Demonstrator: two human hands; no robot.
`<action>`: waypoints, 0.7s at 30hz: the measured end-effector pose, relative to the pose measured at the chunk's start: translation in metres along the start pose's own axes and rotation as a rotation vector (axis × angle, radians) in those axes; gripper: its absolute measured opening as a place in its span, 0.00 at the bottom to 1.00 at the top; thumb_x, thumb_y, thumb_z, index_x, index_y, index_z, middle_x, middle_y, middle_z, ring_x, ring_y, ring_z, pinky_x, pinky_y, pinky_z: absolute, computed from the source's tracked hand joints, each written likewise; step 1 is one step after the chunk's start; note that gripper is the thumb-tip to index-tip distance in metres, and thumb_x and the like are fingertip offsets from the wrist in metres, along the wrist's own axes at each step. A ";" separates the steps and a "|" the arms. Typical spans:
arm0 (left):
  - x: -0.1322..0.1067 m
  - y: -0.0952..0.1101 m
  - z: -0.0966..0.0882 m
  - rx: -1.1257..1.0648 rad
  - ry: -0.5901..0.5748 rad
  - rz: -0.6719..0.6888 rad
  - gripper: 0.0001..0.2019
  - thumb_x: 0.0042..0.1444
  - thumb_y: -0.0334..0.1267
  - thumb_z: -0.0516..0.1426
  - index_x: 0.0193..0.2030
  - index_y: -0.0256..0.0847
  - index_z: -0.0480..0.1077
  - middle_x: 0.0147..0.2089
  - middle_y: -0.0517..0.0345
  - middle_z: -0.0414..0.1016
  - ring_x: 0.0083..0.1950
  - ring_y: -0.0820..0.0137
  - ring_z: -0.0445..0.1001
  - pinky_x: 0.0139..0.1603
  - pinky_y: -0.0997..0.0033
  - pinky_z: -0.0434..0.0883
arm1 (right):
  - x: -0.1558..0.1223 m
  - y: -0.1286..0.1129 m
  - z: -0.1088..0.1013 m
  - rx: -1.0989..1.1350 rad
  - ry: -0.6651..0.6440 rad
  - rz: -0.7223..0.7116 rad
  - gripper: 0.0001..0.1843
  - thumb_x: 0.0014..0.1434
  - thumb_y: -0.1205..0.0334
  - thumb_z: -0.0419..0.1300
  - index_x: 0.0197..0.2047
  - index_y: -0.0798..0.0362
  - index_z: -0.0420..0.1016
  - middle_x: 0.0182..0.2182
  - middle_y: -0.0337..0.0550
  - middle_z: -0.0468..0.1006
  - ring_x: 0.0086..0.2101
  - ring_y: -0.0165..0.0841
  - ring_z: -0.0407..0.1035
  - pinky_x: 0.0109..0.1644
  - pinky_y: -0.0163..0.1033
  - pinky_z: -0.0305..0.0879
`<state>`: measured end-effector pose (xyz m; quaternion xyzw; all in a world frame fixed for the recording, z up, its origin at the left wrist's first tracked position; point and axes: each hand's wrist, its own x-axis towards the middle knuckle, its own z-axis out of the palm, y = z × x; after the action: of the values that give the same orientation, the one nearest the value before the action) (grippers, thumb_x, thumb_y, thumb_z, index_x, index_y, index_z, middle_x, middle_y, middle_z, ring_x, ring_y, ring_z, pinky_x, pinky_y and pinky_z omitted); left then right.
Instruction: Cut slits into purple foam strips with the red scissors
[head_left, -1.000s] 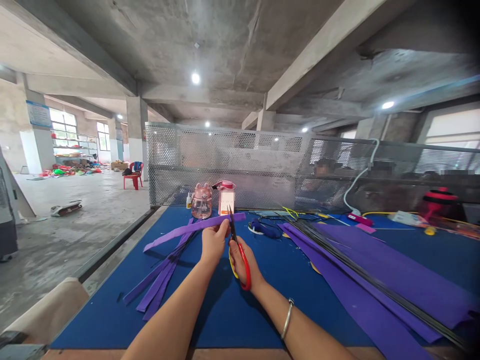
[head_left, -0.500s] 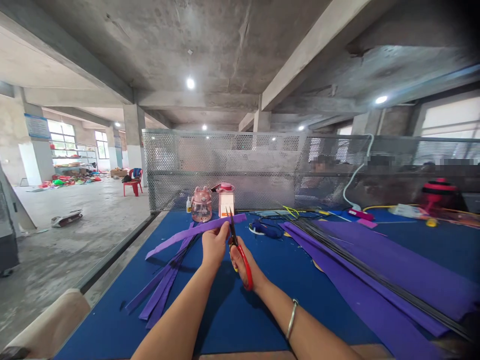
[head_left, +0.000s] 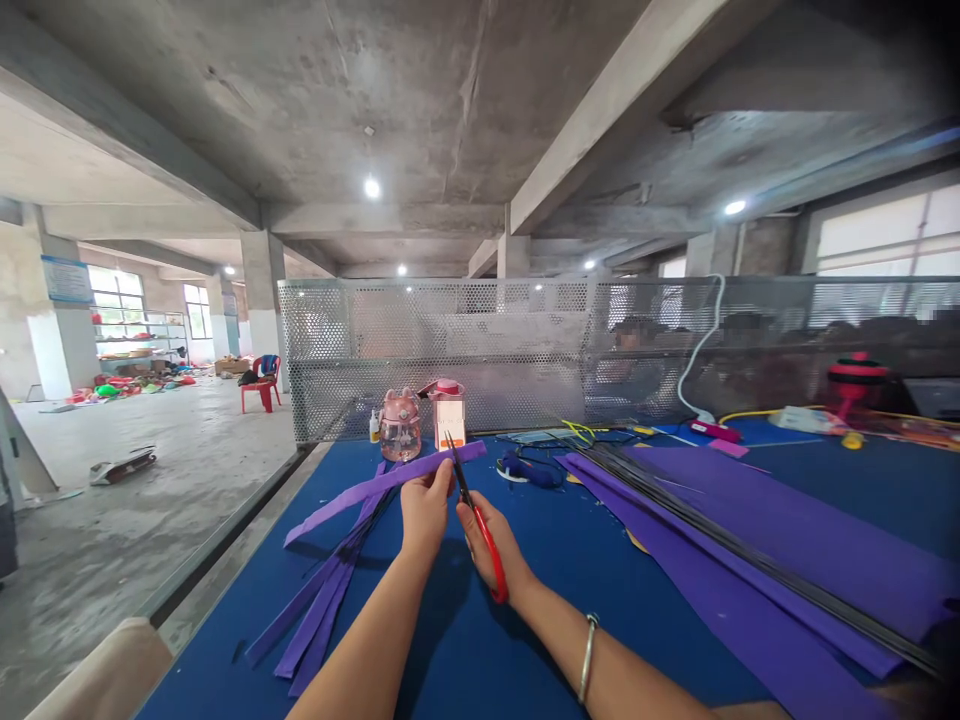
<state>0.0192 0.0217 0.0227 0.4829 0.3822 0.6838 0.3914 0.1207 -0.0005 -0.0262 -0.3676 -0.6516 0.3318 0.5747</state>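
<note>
Left hand (head_left: 424, 512) pinches a purple strip (head_left: 352, 495), right hand (head_left: 508, 550) holds scissors (head_left: 488, 542), with the pillar sign (head_left: 67, 279) illegibly small.

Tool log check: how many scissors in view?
1 pair of scissors, in the right hand, blades at the strip in the left hand. Others may lie hidden under the sheets.

left hand (head_left: 424, 512) and left forearm (head_left: 373, 630) bare, right hand (head_left: 514, 557) and right forearm (head_left: 559, 630) likewise; near five o'clock a slim, rounded, silver-toned bangle (head_left: 587, 657) rings the latter, with a small knob (head_left: 592, 618) at its twelve o'clock end
</note>
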 end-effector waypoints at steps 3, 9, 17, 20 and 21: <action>0.001 -0.002 0.000 -0.029 0.000 -0.007 0.25 0.41 0.61 0.64 0.19 0.37 0.71 0.19 0.59 0.68 0.24 0.73 0.64 0.28 0.71 0.62 | 0.001 -0.001 0.000 -0.015 0.010 -0.010 0.27 0.61 0.33 0.55 0.34 0.51 0.66 0.21 0.33 0.58 0.22 0.28 0.50 0.22 0.34 0.47; 0.004 -0.006 -0.002 -0.152 0.035 -0.076 0.28 0.39 0.63 0.65 0.24 0.33 0.75 0.23 0.54 0.73 0.26 0.71 0.69 0.29 0.71 0.66 | 0.003 0.000 -0.003 -0.013 0.049 0.005 0.26 0.59 0.34 0.57 0.34 0.51 0.68 0.21 0.33 0.60 0.22 0.29 0.52 0.23 0.34 0.49; 0.005 -0.006 -0.003 -0.069 0.033 -0.048 0.25 0.43 0.60 0.65 0.25 0.33 0.77 0.25 0.51 0.77 0.26 0.70 0.70 0.28 0.72 0.64 | 0.004 0.008 -0.005 -0.003 0.015 0.034 0.26 0.62 0.33 0.53 0.36 0.51 0.67 0.19 0.31 0.56 0.20 0.28 0.49 0.22 0.34 0.48; 0.005 -0.007 -0.003 -0.068 0.042 -0.040 0.26 0.43 0.60 0.65 0.26 0.33 0.77 0.25 0.51 0.77 0.26 0.71 0.69 0.28 0.71 0.64 | 0.003 0.008 -0.005 0.016 -0.021 0.051 0.28 0.60 0.31 0.53 0.39 0.51 0.66 0.20 0.31 0.56 0.20 0.28 0.50 0.22 0.34 0.48; 0.005 -0.007 -0.003 -0.070 0.046 -0.037 0.26 0.43 0.60 0.65 0.26 0.32 0.77 0.25 0.51 0.77 0.26 0.71 0.68 0.28 0.71 0.64 | 0.002 0.008 -0.005 0.030 -0.033 0.053 0.30 0.59 0.29 0.53 0.41 0.50 0.66 0.21 0.31 0.57 0.21 0.28 0.50 0.23 0.34 0.48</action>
<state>0.0166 0.0282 0.0176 0.4461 0.3758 0.7003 0.4116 0.1268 0.0053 -0.0311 -0.3704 -0.6460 0.3627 0.5603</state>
